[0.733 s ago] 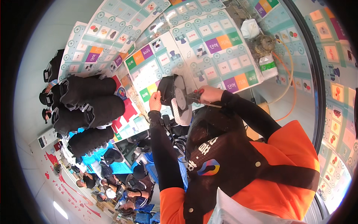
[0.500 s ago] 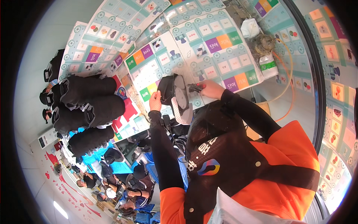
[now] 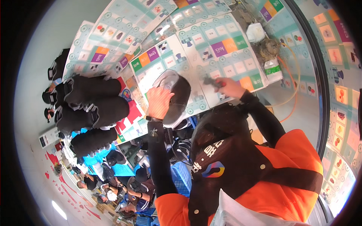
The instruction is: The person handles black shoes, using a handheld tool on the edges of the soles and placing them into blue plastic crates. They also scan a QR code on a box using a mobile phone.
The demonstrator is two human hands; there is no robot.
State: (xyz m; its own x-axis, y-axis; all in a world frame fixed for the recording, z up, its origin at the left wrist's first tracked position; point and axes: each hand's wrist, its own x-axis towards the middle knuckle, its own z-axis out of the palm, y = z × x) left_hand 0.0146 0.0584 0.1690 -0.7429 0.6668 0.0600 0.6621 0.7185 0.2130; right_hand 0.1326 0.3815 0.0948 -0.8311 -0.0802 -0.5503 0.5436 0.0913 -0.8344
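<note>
My left hand (image 3: 160, 101) holds a black cap (image 3: 180, 98) over the front of the table. The palm and fingers lie over the cap's left side, and its pale grey inside shows at the top. To the right, apart from the cap, my right hand (image 3: 232, 89) is closed around a small dark tool (image 3: 210, 81) with a bit of red near the fingers. Motion smears the tool, so its kind is unclear. Patterned teal and white sheets (image 3: 196, 64) cover the table under both hands.
Nested stacks of black caps (image 3: 109, 111) stand at the left. A white and green packet (image 3: 272, 70) and yellow and orange hoses (image 3: 293, 88) are at the right. Below are a blue crate (image 3: 181, 177) and, lower left, people at work (image 3: 139, 196).
The cap has been turned, and my left hand has moved from its edge to lie over its side. My right hand has shifted right with the tool, farther from the cap.
</note>
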